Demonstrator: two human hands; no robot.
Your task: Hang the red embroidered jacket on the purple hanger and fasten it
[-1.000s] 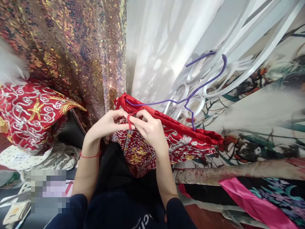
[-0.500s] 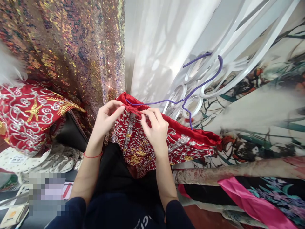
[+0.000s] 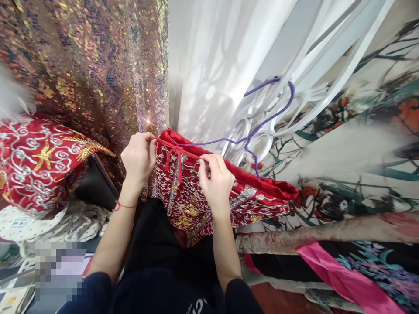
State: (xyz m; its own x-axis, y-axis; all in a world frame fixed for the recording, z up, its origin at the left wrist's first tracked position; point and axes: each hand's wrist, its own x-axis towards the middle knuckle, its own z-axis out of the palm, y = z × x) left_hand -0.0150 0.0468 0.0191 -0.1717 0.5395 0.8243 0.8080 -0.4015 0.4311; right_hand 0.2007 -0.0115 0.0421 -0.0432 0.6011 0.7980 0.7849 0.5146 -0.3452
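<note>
A red garment (image 3: pixel 193 192) with silver and gold embroidery hangs from a purple hanger (image 3: pixel 222 140), its gathered red waistband tilted down to the right. A thin red drawstring (image 3: pixel 188 152) is stretched along the waistband, with a bow-like knot in it and loose parts dangling over the embroidery. My left hand (image 3: pixel 138 157) is closed on the drawstring's left part, beside the garment's upper left corner. On the other side of the knot, my right hand (image 3: pixel 216 179) pinches the string between thumb and fingers, in front of the waistband.
The hanger hooks onto white scrolled metalwork (image 3: pixel 275 126). A sequined curtain (image 3: pixel 98 74) hangs at the left, above another red embroidered piece (image 3: pixel 46 161). White sheer cloth (image 3: pixel 209 78) is behind; floral fabric (image 3: pixel 369 152) and a pink band (image 3: pixel 343 274) lie at the right.
My hands have moved apart, the left one outward to the left. The red string between them is now drawn taut, and its knot shows in the open.
</note>
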